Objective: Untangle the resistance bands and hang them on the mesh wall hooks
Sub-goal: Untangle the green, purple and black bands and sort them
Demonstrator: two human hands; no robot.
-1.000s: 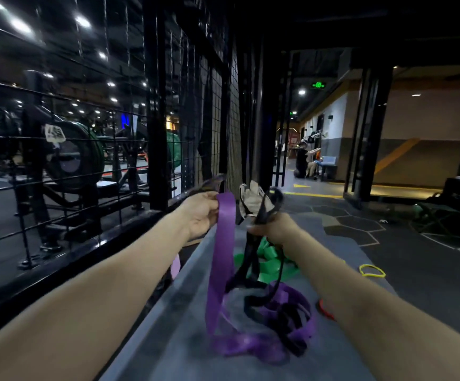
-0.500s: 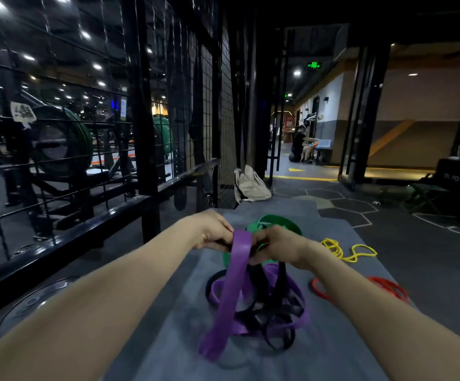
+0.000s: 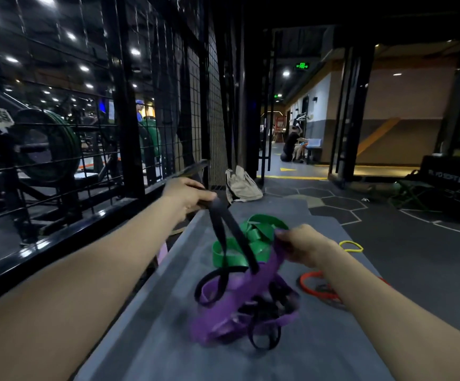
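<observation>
1. A head-worn camera looks down two bare forearms stretched over a long grey mat on a dim gym floor.
2. The left hand is raised at the mat's left edge, its fingers curled tightly around the top of a flat black rubber resistance band.
3. That black band runs in two strands down from the left hand into a knotted pile on the mat.
4. The right hand is lower and to the right, its fingers closed on one end of a wide purple rubber resistance band.
5. The purple band slopes down from the right hand into the same pile, where purple and black loops are wound through each other; this part is blurred.
6. A wide green rubber band lies folded on the mat just behind the pile.
7. A thin red band lies on the mat's right side, partly under the right forearm.
8. A thin yellow band lies on the dark floor beyond the right hand.
9. A black wire mesh wall stands along the left side, above a black rail.
10. A beige fabric bag sits at the mat's far end.
</observation>
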